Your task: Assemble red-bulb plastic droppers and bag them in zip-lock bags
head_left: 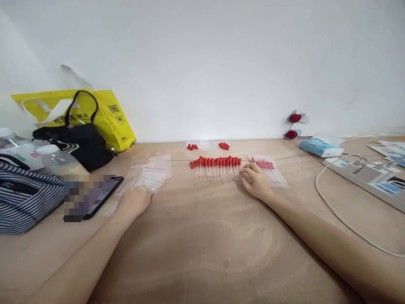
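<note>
A row of droppers [217,171] with red rubber bulbs and thin clear tubes lies side by side on the wooden table, bulbs toward the wall. My right hand [255,181] rests at the row's right end, fingers curled and fingertips against the last dropper; whether they grip it is hard to see. Just beyond that hand, a clear bag [278,177] holds several droppers. My left hand [135,202] is closed at the near edge of overlapping clear zip bags [155,171] with red seal lines. Its fingers are mostly hidden, the thumb along the bag edge.
Near the wall lie red bulbs [224,146] on clear plastic. To the left are a phone [103,197], a striped pouch [28,207], a bottle [63,160], a black bag [84,145] and a yellow bag [118,135]. Tissues [319,147], a power strip [363,175] and its cable [335,215] occupy the right.
</note>
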`<state>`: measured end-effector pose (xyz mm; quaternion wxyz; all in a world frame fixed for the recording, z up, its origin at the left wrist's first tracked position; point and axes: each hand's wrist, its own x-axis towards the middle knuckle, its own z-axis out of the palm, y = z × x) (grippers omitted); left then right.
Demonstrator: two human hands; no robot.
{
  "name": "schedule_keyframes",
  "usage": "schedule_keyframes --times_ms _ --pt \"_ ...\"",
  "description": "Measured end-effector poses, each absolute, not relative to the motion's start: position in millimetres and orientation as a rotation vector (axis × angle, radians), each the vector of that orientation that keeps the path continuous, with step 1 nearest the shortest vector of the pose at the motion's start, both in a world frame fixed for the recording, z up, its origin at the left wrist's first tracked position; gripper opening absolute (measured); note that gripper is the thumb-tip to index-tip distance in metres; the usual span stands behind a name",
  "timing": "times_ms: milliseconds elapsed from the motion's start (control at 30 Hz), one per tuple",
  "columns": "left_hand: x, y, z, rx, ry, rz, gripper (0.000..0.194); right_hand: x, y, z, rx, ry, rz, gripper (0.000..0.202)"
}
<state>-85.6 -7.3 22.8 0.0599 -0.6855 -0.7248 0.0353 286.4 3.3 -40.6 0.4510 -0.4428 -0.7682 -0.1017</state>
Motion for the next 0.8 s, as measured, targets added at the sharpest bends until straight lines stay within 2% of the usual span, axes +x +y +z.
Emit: schedule_keyframes --times_ms 100,333,433,567,700,800 --pt "-84.6 -6.4 22.8 -2.041 -2.085 0.258 0.03 285.5 4.6 -45.4 -1.118 -1.883 -0.244 0.014" --pt "-66.1 -22.1 39.3 -2.088 -1.885 0.079 0.036 284.2 9.5 -37.7 -1.428 -1.714 -0.124 0.014" --pt "-42.1 -38.7 30.0 -2.413 -1.556 -0.02 0.031 281.1 19.5 -25.3 -1.689 -1.625 0.068 0.018" --pt "-9.7 -61.2 5.4 -2.857 -0.824 -0.311 0.03 276.0 42.1 -14.9 -1.903 -1.469 0.235 0.022" --pt "-0.9 -67.9 -3.4 -2.955 -0.836 -0.47 0.03 272.2 61.6 -13.7 -1.984 -1.402 0.285 0.024" --pt "-7.5 -63.3 -1.7 -3.004 -0.982 -0.455 0.048 270.2 68.4 -12.4 -2.039 -1.384 0.327 0.016"
